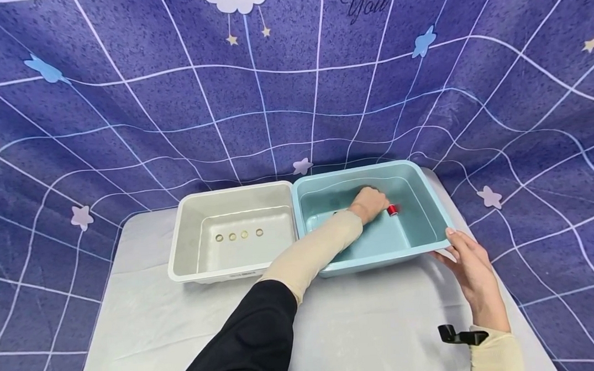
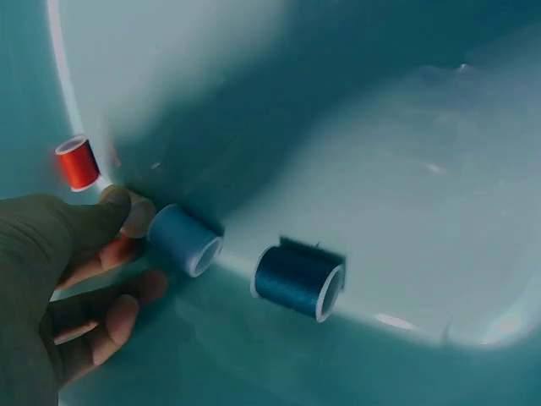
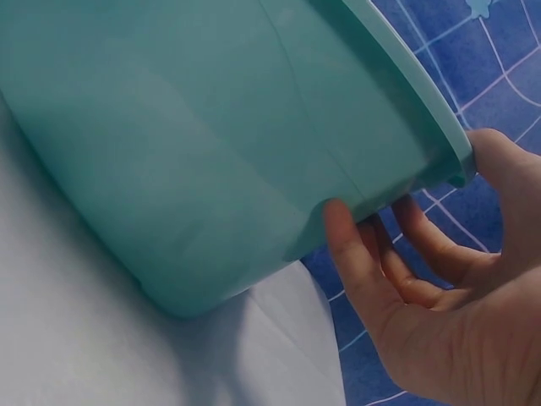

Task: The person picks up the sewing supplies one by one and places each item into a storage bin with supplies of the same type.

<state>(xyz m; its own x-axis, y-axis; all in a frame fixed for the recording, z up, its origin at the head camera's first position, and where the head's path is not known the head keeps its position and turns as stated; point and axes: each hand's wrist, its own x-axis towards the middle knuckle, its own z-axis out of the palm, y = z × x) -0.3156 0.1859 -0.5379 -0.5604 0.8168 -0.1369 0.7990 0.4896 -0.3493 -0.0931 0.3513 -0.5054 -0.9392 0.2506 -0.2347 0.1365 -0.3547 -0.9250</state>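
Observation:
Inside the teal bin (image 1: 375,263), my left hand (image 1: 369,203) reaches down along the back wall. In the left wrist view its thumb and index finger pinch a pale peach thread spool (image 2: 139,216), partly covered by the fingertips. A light blue spool (image 2: 182,238) lies right beside that one, with a dark blue spool (image 2: 292,277) farther right. The red spool (image 2: 78,162) is on the other side, above the hand. My right hand (image 1: 471,258) grips the bin's front right corner, thumb on the rim and fingers under it against the outer wall.
To the left, against the teal bin, stands a white bin (image 1: 206,276) with several small gold-coloured rings (image 1: 244,234) in a row on its floor. Both bins are on a white-covered table (image 1: 148,319). A purple patterned curtain (image 1: 283,92) hangs behind and at both sides.

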